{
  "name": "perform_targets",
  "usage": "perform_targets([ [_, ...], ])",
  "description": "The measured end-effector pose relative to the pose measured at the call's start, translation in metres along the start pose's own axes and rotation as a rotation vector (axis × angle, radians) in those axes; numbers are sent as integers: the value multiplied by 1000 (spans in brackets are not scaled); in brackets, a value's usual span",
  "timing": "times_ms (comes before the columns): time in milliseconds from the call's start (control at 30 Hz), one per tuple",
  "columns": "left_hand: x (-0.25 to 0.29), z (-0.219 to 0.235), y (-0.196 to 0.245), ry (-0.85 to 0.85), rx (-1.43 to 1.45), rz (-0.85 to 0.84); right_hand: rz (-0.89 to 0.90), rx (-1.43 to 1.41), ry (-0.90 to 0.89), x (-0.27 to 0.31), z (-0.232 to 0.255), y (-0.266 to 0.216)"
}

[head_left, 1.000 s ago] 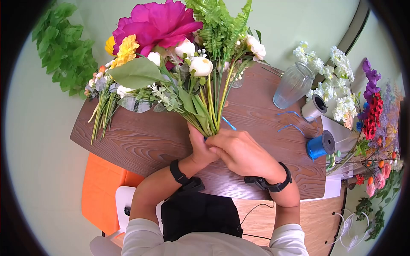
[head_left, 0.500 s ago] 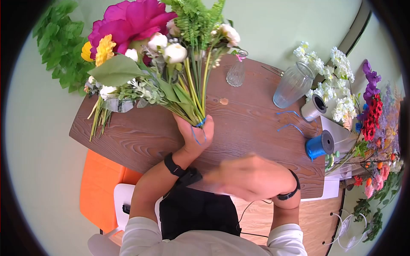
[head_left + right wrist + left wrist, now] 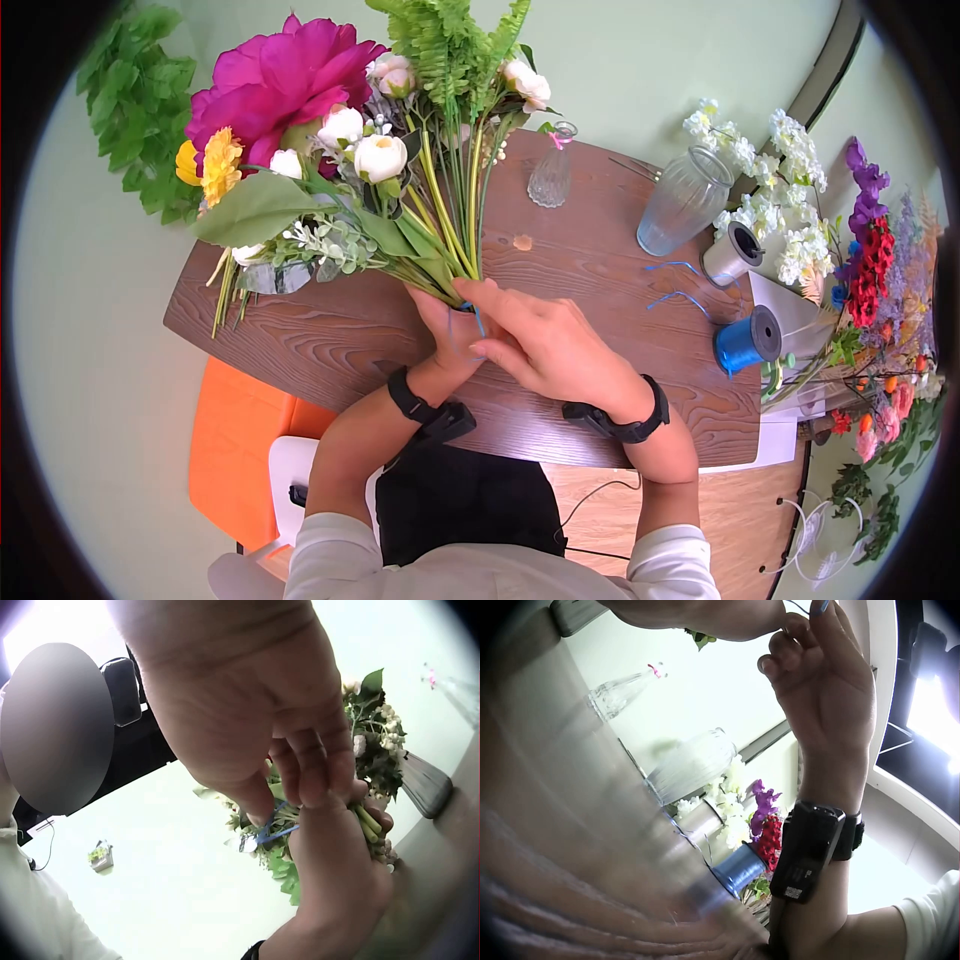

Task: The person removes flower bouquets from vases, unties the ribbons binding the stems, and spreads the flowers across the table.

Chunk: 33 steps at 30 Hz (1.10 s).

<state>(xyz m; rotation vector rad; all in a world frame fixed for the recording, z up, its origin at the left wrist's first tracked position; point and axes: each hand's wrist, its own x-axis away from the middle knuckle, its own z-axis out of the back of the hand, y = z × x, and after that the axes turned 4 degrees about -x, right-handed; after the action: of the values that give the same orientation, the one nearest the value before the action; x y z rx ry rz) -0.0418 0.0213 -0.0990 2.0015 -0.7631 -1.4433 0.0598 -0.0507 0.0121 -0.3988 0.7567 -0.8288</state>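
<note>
In the head view the left hand (image 3: 445, 330) grips the gathered stems of a bouquet (image 3: 430, 225) with a big magenta bloom (image 3: 285, 85), white and yellow flowers and fern. A blue ribbon (image 3: 478, 318) circles the stems at that hand. The right hand (image 3: 550, 345) lies over it, thumb and index finger at the ribbon. In the right wrist view the right hand's (image 3: 247, 712) fingers bend toward the blue ribbon (image 3: 279, 832) beside the left hand (image 3: 337, 862). The left wrist view shows the right hand (image 3: 829, 697) with bent fingers near a bit of ribbon.
On the brown table (image 3: 600, 370) stand a small glass vase (image 3: 550, 175), a larger vase (image 3: 685, 205), a white spool (image 3: 733, 253) and a blue ribbon spool (image 3: 748, 340). More flowers lie at the right; a stem bunch (image 3: 228, 290) is at the left edge.
The bouquet and left hand have moved left. Half a second ago the right hand was blurred, away from the stems and nearer the body; now it is back at the ribbon.
</note>
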Motion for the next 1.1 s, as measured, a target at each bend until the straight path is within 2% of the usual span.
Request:
perform_targets([
  [67, -1, -1, 4, -18, 41, -10, -21, -15, 40, 0, -1, 2],
  [133, -1, -1, 10, -34, 84, -21, 71, 35, 5, 2, -2, 13],
  [200, 1, 0, 13, -150, 402, 79, 75, -18, 15, 0, -3, 19],
  [233, 1, 0, 13, -149, 402, 77, 79, -72, 26, 0, -4, 21],
  [300, 2, 0, 10, -125, 206, 130, 26, -95, 12, 0, -6, 24],
  [333, 2, 0, 5, -125, 206, 128, -29, -117, -1, 0, -6, 24],
  [400, 0, 0, -6, -55, -74, -47, -77, -137, -24, -2, -3, 17],
  [433, -2, -2, -3, -55, -75, -48, -125, -158, -48, -4, -2, 14],
  [500, -4, -6, 5, 14, 311, 250, -59, -164, -95, -4, 1, 16],
  [533, -6, -6, 9, 15, 311, 249, 6, -170, -143, -4, 2, 17],
  [600, -9, -5, 14, -115, 286, 47, 21, -212, -114, -2, -3, 25],
  [633, -9, -5, 11, -115, 287, 46, 35, -253, -84, -1, -7, 29],
  [700, -10, -5, -1, 28, 336, 326, 89, -198, -24, -3, -16, 41],
  [733, -9, -4, -6, 28, 338, 322, 143, -144, 34, -5, -18, 43],
  [767, -8, -4, -10, 11, 95, 292, 147, -143, 34, -6, -18, 42],
  [800, -7, -3, -15, -3, -147, 259, 45, -152, 53, -8, -18, 41],
  [833, -9, -2, -15, 2, -147, 255, -56, -162, 71, -10, -18, 40],
  [900, -15, 0, -17, 170, 523, 751, -95, -148, 83, -11, -23, 47],
  [933, -16, -2, -17, 42, -103, 602, -141, -134, 99, -11, -26, 52],
  [967, -15, -2, -16, 48, -104, 597, -134, -135, 96, -12, -27, 55],
  [1033, -15, -2, -14, -79, -535, 291, -269, -303, 281, -14, -26, 64],
  [1067, -16, -2, -19, -87, -414, 404, -155, -321, 359, -19, -24, 71],
  [1100, -17, -2, -21, -88, -410, 401, -153, -317, 362, -17, -19, 75],
])
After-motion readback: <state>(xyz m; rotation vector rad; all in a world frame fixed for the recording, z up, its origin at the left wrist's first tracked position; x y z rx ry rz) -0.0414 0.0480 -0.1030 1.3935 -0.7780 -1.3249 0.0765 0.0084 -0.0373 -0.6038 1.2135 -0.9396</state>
